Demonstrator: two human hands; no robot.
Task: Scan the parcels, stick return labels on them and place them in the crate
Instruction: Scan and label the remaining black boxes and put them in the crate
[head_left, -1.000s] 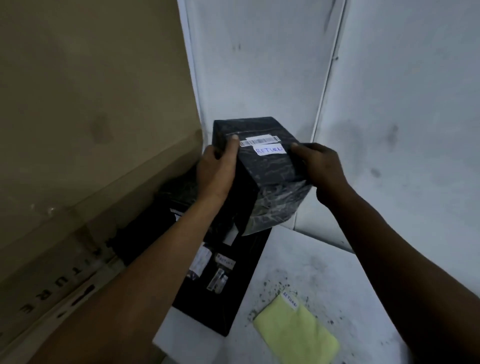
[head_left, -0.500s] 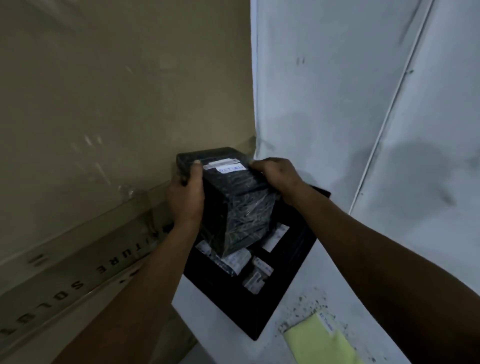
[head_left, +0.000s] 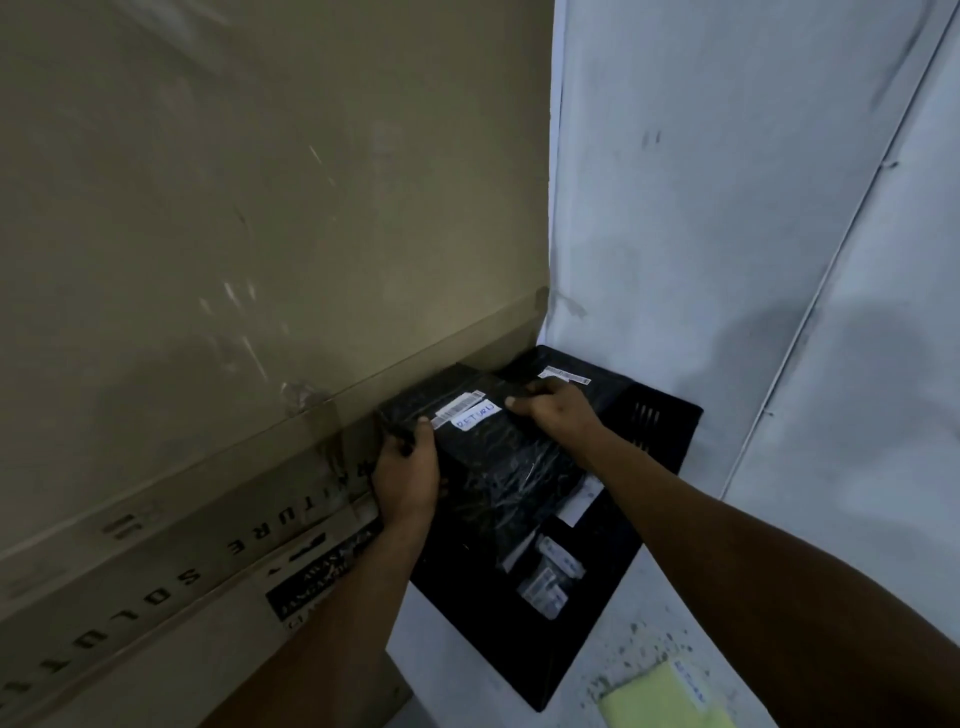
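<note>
Both hands clamp black plastic-wrapped box parcel (head_left: 488, 457): L hand (head_left: 408, 475) on left side, R hand (head_left: 553, 410) at far top edge. Parcel sits over black plastic crate (head_left: 660, 431), long axis tilted twd me; crate directly below.

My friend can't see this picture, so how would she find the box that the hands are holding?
Find the big brown cardboard carton on the left, then the black crate in the corner beside it. Over the crate, the left hand and right hand grip a black plastic-wrapped parcel. Unlike the parcels lying lower in the crate, it shows a handwritten white return label on top.
</note>
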